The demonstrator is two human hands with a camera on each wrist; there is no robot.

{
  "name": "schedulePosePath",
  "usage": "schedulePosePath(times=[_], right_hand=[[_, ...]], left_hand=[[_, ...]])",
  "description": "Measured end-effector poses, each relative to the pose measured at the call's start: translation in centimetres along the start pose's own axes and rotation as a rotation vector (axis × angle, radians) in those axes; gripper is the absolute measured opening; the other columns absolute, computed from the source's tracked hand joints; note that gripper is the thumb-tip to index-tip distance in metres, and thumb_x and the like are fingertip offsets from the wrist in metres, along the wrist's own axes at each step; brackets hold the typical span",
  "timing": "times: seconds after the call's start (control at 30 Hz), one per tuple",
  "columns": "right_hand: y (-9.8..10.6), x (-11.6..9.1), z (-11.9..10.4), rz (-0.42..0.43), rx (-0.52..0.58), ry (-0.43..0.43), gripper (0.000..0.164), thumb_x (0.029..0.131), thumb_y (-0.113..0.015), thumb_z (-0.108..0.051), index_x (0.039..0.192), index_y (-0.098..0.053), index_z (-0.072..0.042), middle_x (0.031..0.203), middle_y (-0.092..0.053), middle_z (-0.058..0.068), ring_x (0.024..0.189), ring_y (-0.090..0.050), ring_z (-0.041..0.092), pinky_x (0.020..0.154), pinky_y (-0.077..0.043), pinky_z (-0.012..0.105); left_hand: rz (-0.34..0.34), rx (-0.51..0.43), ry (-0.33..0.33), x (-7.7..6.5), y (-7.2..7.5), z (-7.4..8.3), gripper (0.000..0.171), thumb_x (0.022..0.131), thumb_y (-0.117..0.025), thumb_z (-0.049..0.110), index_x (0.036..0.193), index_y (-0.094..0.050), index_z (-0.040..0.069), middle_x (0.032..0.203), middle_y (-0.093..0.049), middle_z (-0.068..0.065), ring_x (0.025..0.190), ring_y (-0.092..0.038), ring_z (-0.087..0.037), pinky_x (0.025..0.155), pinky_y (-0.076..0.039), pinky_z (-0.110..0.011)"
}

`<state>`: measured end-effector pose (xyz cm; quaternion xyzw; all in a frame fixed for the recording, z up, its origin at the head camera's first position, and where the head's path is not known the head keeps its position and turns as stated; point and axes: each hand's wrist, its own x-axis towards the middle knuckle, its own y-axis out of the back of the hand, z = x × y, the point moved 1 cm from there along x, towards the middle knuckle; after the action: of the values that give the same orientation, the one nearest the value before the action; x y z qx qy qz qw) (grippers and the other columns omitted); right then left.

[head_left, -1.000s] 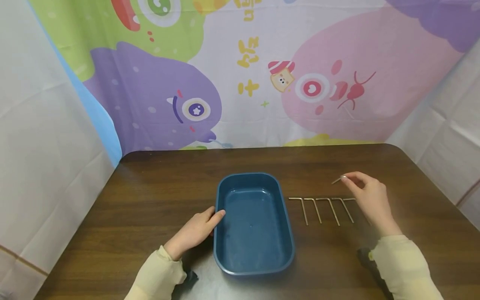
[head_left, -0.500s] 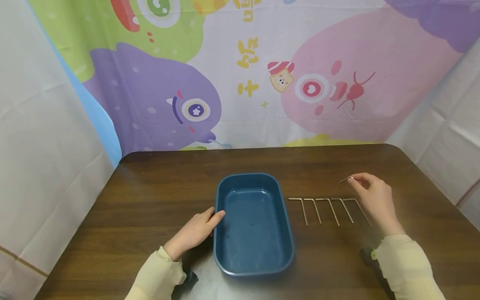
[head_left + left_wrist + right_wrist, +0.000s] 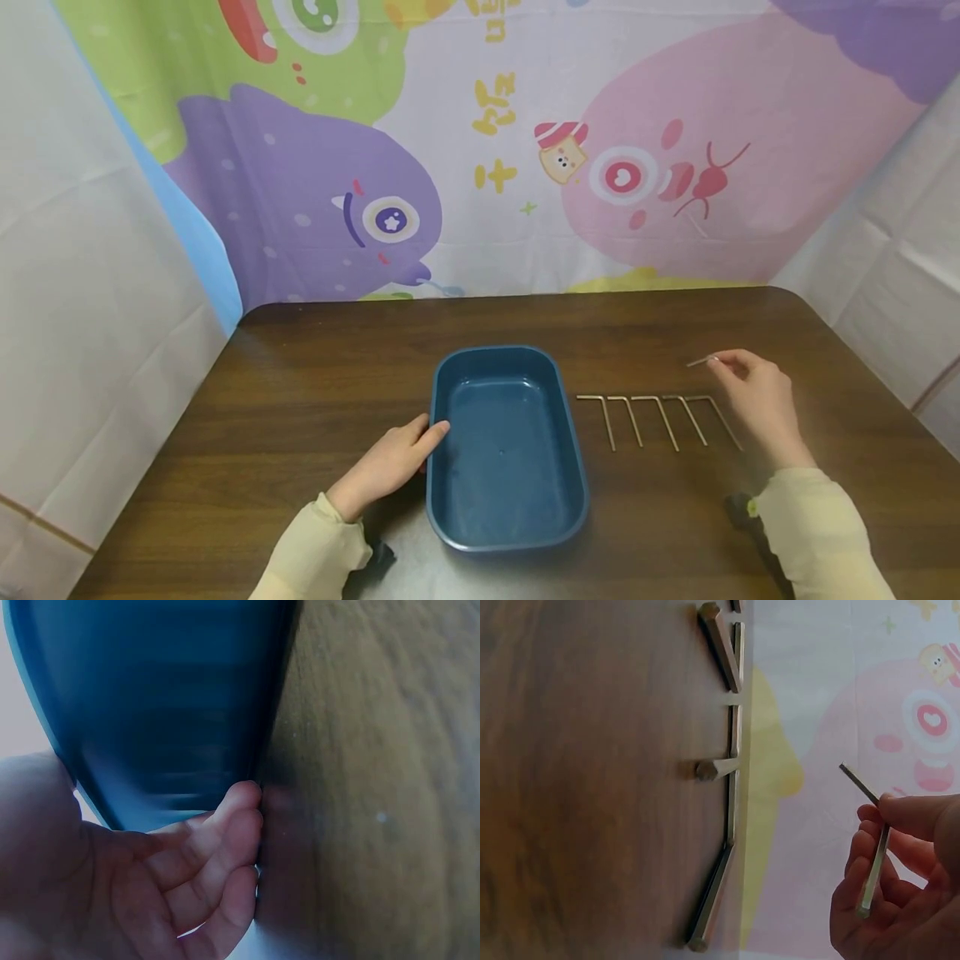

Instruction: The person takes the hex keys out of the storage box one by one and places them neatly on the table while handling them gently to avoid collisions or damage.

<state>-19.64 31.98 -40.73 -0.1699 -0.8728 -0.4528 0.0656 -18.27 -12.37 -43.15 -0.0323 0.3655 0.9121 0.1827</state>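
Note:
My left hand (image 3: 392, 457) grips the left side of a dark blue plastic tub (image 3: 504, 462), thumb over the rim. In the left wrist view its fingers lie along the outer wall, low by the tabletop. On the right, my right hand (image 3: 759, 407) pinches an L-shaped hex key (image 3: 874, 874) near its bend, thumb on top, the long arm reaching down across the fingers. That hand is held behind and right of a row of several similar metal hex keys (image 3: 667, 424). They lie side by side, short arms in a line along the back and long arms toward me.
The brown wooden table (image 3: 330, 367) carries everything. A cartoon-printed curtain (image 3: 517, 250) hangs behind its far edge, with white cloth (image 3: 97, 292) on both sides. Dark straps show under both sleeves.
My right hand has shifted right and slightly nearer with the hex key, uncovering the rightmost key of the row. My left hand and the tub have stayed put.

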Motion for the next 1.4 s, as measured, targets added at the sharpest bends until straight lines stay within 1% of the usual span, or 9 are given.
schedulePosePath(times=[0.2,0.27,0.5,0.63,0.77,0.87,0.97,1.2,1.4], right_hand=[[0.1,0.0,0.7,-0.04,0.001,-0.01,0.041,0.094,-0.045,-0.038,0.11,-0.06,-0.003,0.103,-0.062,0.022,0.089,-0.056,0.037,0.066,-0.038,0.043],[0.1,0.1,0.9,-0.052,-0.002,-0.017,0.042,0.094,-0.044,-0.038,0.111,-0.059,-0.002,0.103,-0.062,0.023,0.087,-0.056,0.036,0.066,-0.039,0.043],[0.4,0.2,1.5,-0.079,-0.015,-0.054,0.047,0.094,-0.045,-0.041,0.111,-0.06,0.0,0.092,-0.066,0.02,0.063,-0.057,0.01,0.057,-0.039,0.029],[0.5,0.3,1.8,-0.092,-0.02,-0.063,0.047,0.094,-0.043,-0.039,0.111,-0.06,0.002,0.082,-0.067,0.015,0.06,-0.054,0.006,0.057,-0.038,0.029],[0.5,0.3,2.1,-0.104,-0.027,-0.079,0.042,0.095,-0.043,-0.032,0.113,-0.059,0.003,0.084,-0.067,0.016,0.065,-0.058,0.012,0.06,-0.039,0.032],[0.6,0.3,2.4,-0.124,-0.034,-0.109,0.038,0.092,-0.043,-0.025,0.114,-0.058,0.003,0.095,-0.065,0.02,0.075,-0.059,0.023,0.062,-0.039,0.035],[0.6,0.2,2.6,-0.153,-0.033,-0.139,0.038,0.089,-0.042,-0.021,0.115,-0.057,0.002,0.103,-0.062,0.023,0.085,-0.055,0.032,0.064,-0.038,0.035],[0.8,0.2,2.9,-0.205,-0.028,-0.172,0.041,0.089,-0.04,-0.022,0.117,-0.055,0.004,0.109,-0.058,0.026,0.088,-0.053,0.035,0.064,-0.037,0.035],[0.9,0.1,3.2,-0.244,-0.034,-0.186,0.043,0.09,-0.039,-0.024,0.117,-0.054,0.005,0.107,-0.058,0.026,0.092,-0.054,0.039,0.067,-0.039,0.042]], left_hand=[[-0.007,-0.003,0.002,0.0,0.0,0.0,0.045,0.093,-0.038,0.052,0.087,-0.051,0.009,0.07,-0.054,-0.004,0.064,-0.052,-0.015,0.061,-0.04,-0.03],[-0.007,-0.003,0.001,0.0,0.0,0.0,0.045,0.093,-0.038,0.052,0.087,-0.051,0.009,0.07,-0.054,-0.004,0.064,-0.053,-0.015,0.061,-0.04,-0.03],[-0.003,-0.003,0.0,0.0,0.1,0.0,0.044,0.093,-0.038,0.052,0.087,-0.051,0.01,0.07,-0.055,-0.004,0.064,-0.053,-0.015,0.061,-0.041,-0.029],[-0.002,0.004,0.003,0.0,0.1,0.0,0.044,0.093,-0.038,0.052,0.087,-0.051,0.011,0.07,-0.055,-0.003,0.064,-0.053,-0.015,0.061,-0.04,-0.029],[-0.004,0.004,0.003,0.0,0.1,0.0,0.045,0.093,-0.037,0.052,0.086,-0.051,0.01,0.069,-0.054,-0.004,0.063,-0.052,-0.015,0.061,-0.04,-0.029],[-0.004,0.0,0.0,0.0,0.0,-0.1,0.045,0.093,-0.037,0.052,0.086,-0.051,0.01,0.069,-0.054,-0.004,0.063,-0.052,-0.015,0.061,-0.04,-0.029],[-0.006,0.0,-0.002,0.0,-0.1,-0.1,0.046,0.092,-0.037,0.053,0.087,-0.051,0.01,0.069,-0.055,-0.004,0.063,-0.052,-0.015,0.061,-0.04,-0.029],[-0.004,0.011,0.0,0.0,0.0,-0.2,0.047,0.092,-0.036,0.055,0.084,-0.05,0.011,0.068,-0.054,-0.005,0.062,-0.051,-0.015,0.059,-0.039,-0.029],[-0.003,0.006,-0.002,0.0,0.0,-0.2,0.047,0.092,-0.036,0.054,0.083,-0.049,0.01,0.068,-0.054,-0.006,0.063,-0.051,-0.015,0.06,-0.04,-0.029]])
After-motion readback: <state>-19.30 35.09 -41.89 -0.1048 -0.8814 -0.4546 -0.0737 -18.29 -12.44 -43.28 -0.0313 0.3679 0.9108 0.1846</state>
